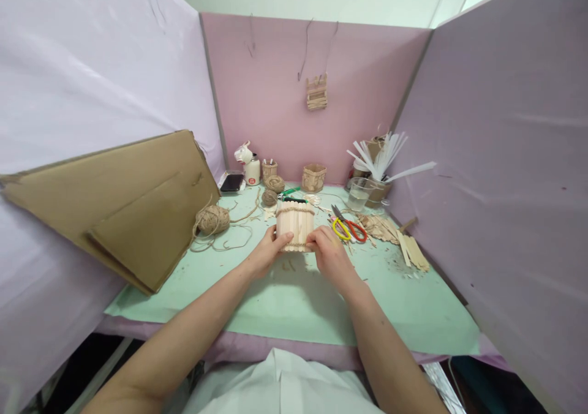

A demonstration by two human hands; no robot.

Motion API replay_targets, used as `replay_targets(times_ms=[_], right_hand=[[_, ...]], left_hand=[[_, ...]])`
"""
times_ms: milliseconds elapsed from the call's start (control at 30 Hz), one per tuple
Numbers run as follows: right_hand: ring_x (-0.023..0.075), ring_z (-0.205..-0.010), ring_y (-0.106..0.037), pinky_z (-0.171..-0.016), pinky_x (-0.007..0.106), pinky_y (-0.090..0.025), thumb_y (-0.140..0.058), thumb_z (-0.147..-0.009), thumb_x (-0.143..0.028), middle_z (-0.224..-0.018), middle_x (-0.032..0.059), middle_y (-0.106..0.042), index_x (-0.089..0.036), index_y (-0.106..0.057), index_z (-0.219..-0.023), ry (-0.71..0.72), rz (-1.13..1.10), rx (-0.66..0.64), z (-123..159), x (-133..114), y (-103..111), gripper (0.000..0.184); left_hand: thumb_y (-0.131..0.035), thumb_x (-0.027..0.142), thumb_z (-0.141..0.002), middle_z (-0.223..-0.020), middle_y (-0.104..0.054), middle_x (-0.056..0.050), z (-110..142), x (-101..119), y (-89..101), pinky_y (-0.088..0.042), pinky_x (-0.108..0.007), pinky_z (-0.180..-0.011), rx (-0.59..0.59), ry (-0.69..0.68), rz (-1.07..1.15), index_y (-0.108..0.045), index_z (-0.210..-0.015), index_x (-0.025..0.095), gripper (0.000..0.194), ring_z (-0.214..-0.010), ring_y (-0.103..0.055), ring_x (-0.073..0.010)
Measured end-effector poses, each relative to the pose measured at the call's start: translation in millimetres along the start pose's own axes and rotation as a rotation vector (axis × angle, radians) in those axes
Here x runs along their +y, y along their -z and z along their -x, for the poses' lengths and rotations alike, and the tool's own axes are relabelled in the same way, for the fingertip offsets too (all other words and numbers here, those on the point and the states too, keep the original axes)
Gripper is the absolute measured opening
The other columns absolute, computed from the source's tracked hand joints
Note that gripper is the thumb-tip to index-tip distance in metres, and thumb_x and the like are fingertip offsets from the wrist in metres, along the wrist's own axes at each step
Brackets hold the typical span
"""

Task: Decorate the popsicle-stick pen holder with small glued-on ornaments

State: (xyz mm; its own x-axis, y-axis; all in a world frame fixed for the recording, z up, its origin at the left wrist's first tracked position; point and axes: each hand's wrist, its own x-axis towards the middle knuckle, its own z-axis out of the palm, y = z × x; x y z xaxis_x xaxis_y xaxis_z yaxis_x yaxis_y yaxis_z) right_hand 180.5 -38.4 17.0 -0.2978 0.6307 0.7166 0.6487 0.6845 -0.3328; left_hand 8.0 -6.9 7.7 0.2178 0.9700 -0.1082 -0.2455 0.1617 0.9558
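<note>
Squarely between two hands: a stick-built piece above the green worktop

Centered ahead of the wearer, a stick-built piece (294,225) is held over the middle of the worktop (294,316), its pale slats side by side and running lengthwise from the near edge toward the far edge. Bands of twine cross those slats near both ends. The left hand (265,253) grips the left side, thumb laid over the face by the lower left corner. The right hand (331,256) is closed at the lower right corner, its bunched fingertips touching the piece; whether they pinch twine or wood cannot be told. Both hands are about equally near the piece, at its end closest to the wearer, leaving the far end uncovered.

Red-handled scissors (356,231) and yellow-handled scissors (340,229) lie just beyond and to the right, nearer the right hand. Off to the left, a large ball of twine (212,219) rests beside brown cardboard (142,218). Toward the far edge, a small basket (313,179) sits almost straight behind the piece.
</note>
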Motion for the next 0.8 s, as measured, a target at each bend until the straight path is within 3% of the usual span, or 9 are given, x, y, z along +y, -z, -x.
replay_targets(times_ms=[233, 400, 500, 633, 700, 800], right_hand=[[0.0187, -0.079, -0.050, -0.069, 0.030, -0.041, -0.045, -0.090, -0.015, -0.079, 0.0044, -0.054, -0.020, -0.053, -0.078, -0.043, -0.059, 0.007, 2.1, -2.8, -3.6, 0.015], [0.0176, -0.079, -0.053, -0.071, 0.030, -0.042, -0.050, -0.088, -0.018, -0.079, 0.0029, -0.055, -0.020, -0.054, -0.077, -0.144, -0.144, 0.029, 2.5, -6.0, -4.4, 0.012], [0.0174, -0.080, -0.054, -0.073, 0.032, -0.045, -0.060, -0.082, -0.024, -0.083, 0.0028, -0.056, -0.020, -0.054, -0.080, -0.280, -0.216, 0.113, 3.3, -0.3, -8.2, 0.007], [0.0206, -0.100, -0.057, -0.081, 0.036, -0.051, -0.071, -0.071, -0.032, -0.112, 0.0092, -0.056, -0.020, -0.050, -0.105, -0.522, -0.523, 0.171, 5.4, 10.5, -16.5, 0.042], [0.0206, -0.107, -0.058, -0.084, 0.036, -0.051, -0.069, -0.073, -0.033, -0.125, 0.0116, -0.051, -0.021, -0.046, -0.114, -0.567, -0.717, 0.096, 6.1, 12.4, -18.6, 0.048], [0.0201, -0.112, -0.056, -0.090, 0.036, -0.050, -0.067, -0.076, -0.034, -0.134, 0.0108, -0.047, -0.024, -0.043, -0.120, -0.555, -0.821, 0.032, 6.2, 10.3, -18.3, 0.050]], left_hand=[[-0.075, 0.040, -0.066, -0.125, -0.055, -0.017, -4.3, -6.1, 2.8, -0.042, -0.042, -0.098, 0.046, -0.117, -0.125, -0.043, -0.123, 0.017, 0.069, -0.116, -0.053, -0.0287], [-0.078, 0.035, -0.063, -0.130, -0.051, -0.016, -2.1, -3.3, 1.8, -0.040, -0.041, -0.099, 0.085, -0.231, -0.188, -0.040, -0.126, 0.018, 0.076, -0.120, -0.050, -0.0283], [-0.078, 0.035, -0.063, -0.134, -0.048, -0.016, -0.8, -1.5, 2.2, -0.039, -0.041, -0.101, 0.075, -0.271, -0.188, -0.041, -0.125, 0.019, 0.074, -0.123, -0.047, -0.0288], [-0.079, 0.034, -0.061, -0.135, -0.047, -0.016, -1.3, -1.5, 3.6, -0.038, -0.041, -0.102, 0.050, -0.309, -0.171, -0.042, -0.125, 0.018, 0.075, -0.124, -0.046, -0.0293], [-0.079, 0.035, -0.061, -0.133, -0.048, -0.017, -1.9, -2.4, 4.0, -0.039, -0.041, -0.101, 0.041, -0.311, -0.170, -0.041, -0.125, 0.017, 0.077, -0.123, -0.047, -0.0293], [-0.078, 0.037, -0.061, -0.132, -0.048, -0.018, -2.8, -4.1, 4.5, -0.040, -0.042, -0.100, 0.035, -0.323, -0.214, -0.037, -0.127, 0.016, 0.080, -0.122, -0.048, -0.0298]])
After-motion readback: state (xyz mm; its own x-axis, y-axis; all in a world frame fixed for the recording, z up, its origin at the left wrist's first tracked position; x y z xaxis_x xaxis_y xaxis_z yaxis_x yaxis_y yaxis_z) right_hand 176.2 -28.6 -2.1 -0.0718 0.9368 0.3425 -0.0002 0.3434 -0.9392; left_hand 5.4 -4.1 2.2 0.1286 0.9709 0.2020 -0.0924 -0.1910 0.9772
